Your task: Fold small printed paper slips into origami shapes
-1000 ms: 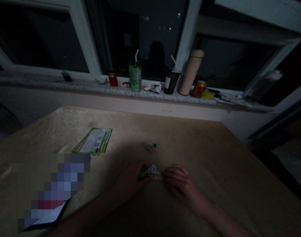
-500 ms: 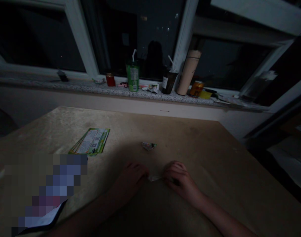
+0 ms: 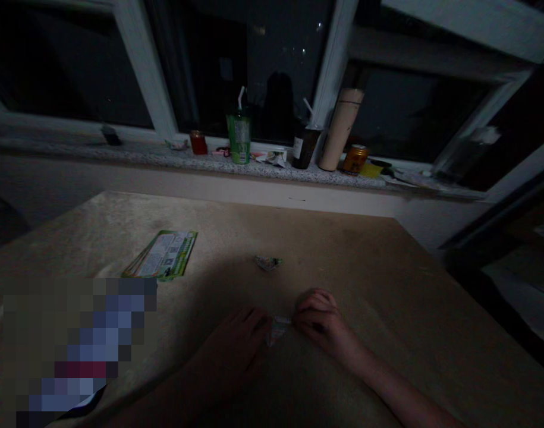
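Note:
The room is dim. On the tan table (image 3: pixel 387 279), my left hand (image 3: pixel 238 342) and my right hand (image 3: pixel 318 321) meet over a small folded piece of printed paper (image 3: pixel 277 328). Both hands pinch it, the left from its left side, the right from its right side with curled fingers. Most of the paper is hidden between the fingertips. A second small folded paper piece (image 3: pixel 267 262) lies on the table a little beyond the hands.
A green printed leaflet stack (image 3: pixel 162 255) lies at the left. A blurred-out object (image 3: pixel 75 351) sits at the near left. The stone windowsill (image 3: pixel 120 156) holds a green cup with a straw (image 3: pixel 238 138), a dark cup (image 3: pixel 304 146), a tall beige flask (image 3: pixel 340 129) and a can (image 3: pixel 354 159).
The folded paper, broad and visible a second ago, now shows only as a small bit between my fingertips. My left hand slid slightly toward me; the right stayed in place.

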The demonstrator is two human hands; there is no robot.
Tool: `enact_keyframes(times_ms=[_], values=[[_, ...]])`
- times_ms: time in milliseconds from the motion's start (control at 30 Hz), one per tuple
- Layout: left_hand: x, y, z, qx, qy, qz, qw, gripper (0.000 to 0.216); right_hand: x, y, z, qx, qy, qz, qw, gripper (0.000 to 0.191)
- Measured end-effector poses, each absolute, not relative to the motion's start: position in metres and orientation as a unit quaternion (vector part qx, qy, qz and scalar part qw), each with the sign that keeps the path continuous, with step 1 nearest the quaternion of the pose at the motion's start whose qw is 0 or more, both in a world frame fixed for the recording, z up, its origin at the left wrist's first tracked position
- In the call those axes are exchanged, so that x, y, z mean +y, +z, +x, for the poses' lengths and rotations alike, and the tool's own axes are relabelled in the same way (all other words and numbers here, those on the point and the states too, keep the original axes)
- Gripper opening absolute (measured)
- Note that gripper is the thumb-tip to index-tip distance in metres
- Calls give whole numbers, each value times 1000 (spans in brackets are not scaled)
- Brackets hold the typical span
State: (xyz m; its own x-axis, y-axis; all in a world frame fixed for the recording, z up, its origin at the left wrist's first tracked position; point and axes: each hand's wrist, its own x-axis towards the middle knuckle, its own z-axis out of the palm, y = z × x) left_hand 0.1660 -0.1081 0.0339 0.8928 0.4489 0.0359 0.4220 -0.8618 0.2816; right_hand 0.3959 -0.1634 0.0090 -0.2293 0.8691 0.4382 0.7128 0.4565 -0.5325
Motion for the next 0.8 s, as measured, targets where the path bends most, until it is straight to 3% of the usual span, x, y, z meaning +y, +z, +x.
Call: enact_keyframes(times_ms=[233, 433, 800], values=[[-111, 29, 169, 210, 64, 964, 150, 37, -162, 6, 396, -764, 127, -526, 351, 4], [-109, 30, 168, 171, 42, 969, 171, 56, -156, 4, 397, -764, 151, -530, 335, 6], [-110, 29, 173, 141, 29, 977, 156, 66, -131, 16, 399, -768, 206, -570, 207, 13]])
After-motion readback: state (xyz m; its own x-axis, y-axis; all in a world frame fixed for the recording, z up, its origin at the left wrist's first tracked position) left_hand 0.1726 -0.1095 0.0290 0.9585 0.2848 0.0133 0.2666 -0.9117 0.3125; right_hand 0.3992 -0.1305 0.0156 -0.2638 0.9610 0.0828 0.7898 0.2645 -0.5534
